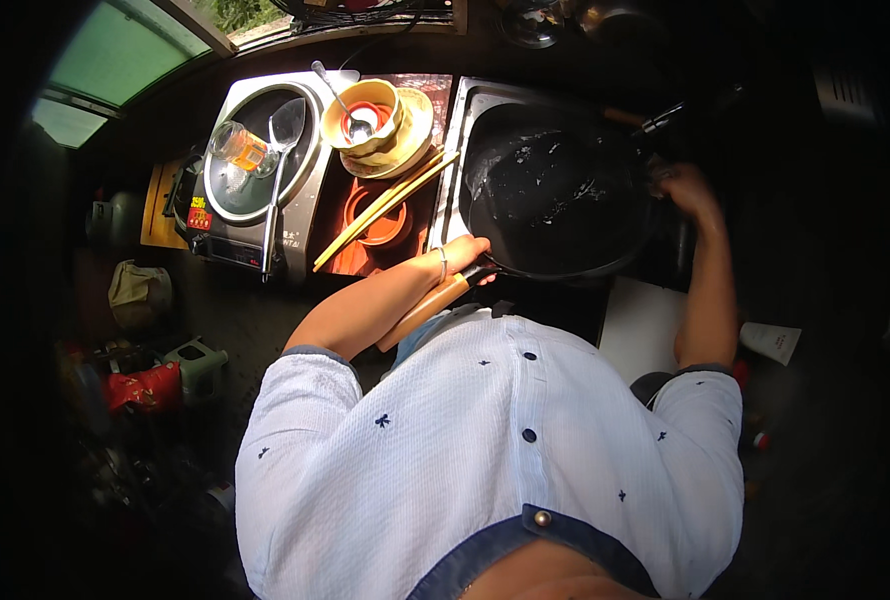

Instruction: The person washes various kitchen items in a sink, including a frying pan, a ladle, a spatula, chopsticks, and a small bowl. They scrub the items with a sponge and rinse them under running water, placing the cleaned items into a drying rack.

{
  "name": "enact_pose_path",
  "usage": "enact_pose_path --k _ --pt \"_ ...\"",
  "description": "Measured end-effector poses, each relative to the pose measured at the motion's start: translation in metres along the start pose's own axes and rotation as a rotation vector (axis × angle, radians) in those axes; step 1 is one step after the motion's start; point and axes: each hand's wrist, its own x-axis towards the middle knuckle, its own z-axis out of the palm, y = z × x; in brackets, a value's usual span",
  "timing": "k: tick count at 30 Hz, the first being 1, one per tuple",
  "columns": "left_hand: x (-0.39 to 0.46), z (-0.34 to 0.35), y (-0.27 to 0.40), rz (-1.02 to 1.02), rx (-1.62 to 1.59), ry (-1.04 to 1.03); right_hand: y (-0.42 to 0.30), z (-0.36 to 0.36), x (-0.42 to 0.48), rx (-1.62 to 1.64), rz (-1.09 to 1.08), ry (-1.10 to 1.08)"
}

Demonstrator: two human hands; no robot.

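Observation:
A large black wok (pixel 557 202) lies tilted over a stainless-steel sink (pixel 456 161), its dark inside wet and shiny. My left hand (pixel 464 255) grips it where the metal neck meets the wooden handle (pixel 426 304); a bracelet circles that wrist. At the wok's far right side, my right hand (pixel 686 189) has its fingers curled round a small greyish wad (pixel 659 171) against the rim. Shadow and blur hide what the wad is made of. Behind that hand a metal faucet (pixel 662 118) reaches over the sink.
Left of the sink stand stacked yellow bowls (pixel 362 154) with a spoon (pixel 329 79), wooden chopsticks (pixel 385 210) and a reddish-brown pot (pixel 377 221). An induction cooker (pixel 295 217) carries a glass jar (pixel 242 150) and a metal spatula (pixel 278 180). A white tube (pixel 770 341) lies at right.

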Motion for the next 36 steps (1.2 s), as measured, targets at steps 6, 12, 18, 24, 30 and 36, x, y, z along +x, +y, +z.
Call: enact_pose_path --k 6,12,18,24,30,36 --pt "-0.005 0.019 -0.008 -0.180 -0.147 -0.096 -0.090 -0.038 -0.009 -0.161 -0.065 -0.131" --pt "0.006 0.022 -0.031 -0.276 -0.264 -0.417 -0.175 -0.058 -0.029 -0.398 -0.098 -0.305" --pt "0.002 0.031 -0.026 -0.221 -0.234 -0.499 -0.192 -0.073 -0.043 -0.597 0.100 -0.164" --pt "-0.005 0.013 -0.023 -0.124 -0.078 -0.206 -0.115 -0.058 -0.023 -0.521 0.079 -0.109" --pt "0.007 -0.003 -0.023 0.381 -0.031 0.206 0.020 0.031 -0.031 -0.028 -0.014 0.045" --pt "0.022 -0.028 -0.008 0.512 0.260 0.415 0.041 0.100 -0.023 0.071 0.018 0.371"
